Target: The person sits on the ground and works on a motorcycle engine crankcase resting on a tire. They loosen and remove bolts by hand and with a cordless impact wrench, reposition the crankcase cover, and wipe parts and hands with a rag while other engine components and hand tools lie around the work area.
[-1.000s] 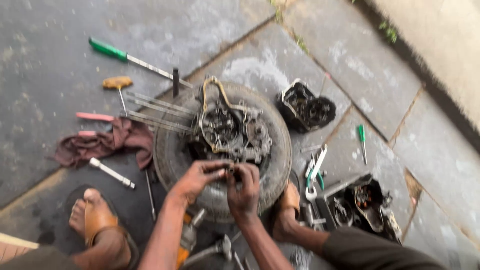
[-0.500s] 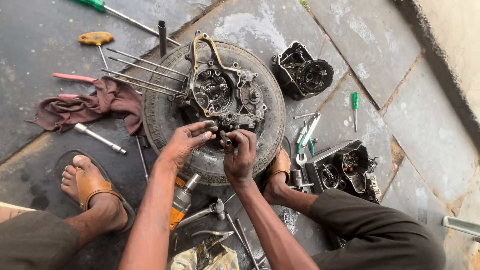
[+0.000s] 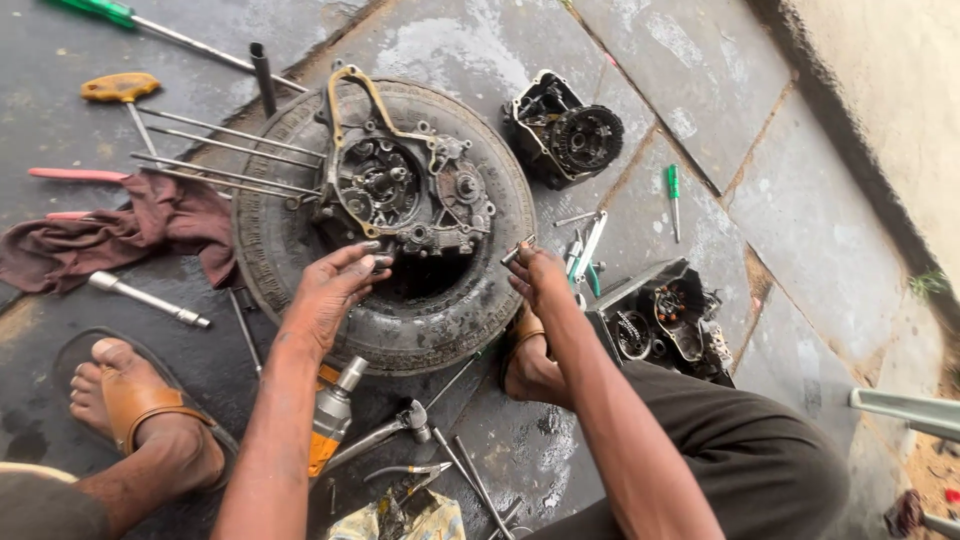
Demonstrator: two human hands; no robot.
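Bare, grease-smeared forearms, dark trousers (image 3: 760,450), and tan leather sandals (image 3: 130,400) on both feet

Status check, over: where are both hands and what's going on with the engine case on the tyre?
Left hand fingertips on engine case, open. Right hand pinching small metal pin, clear of case. Case rests on tyre. Nothing between the hands and the case.

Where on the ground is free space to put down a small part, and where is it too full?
Bare slabs lie beyond the engine cover toward the wall, and right of the green screwdriver. It is crowded left of the tyre, with long rods and rag, and below it, among tools near the left hand.
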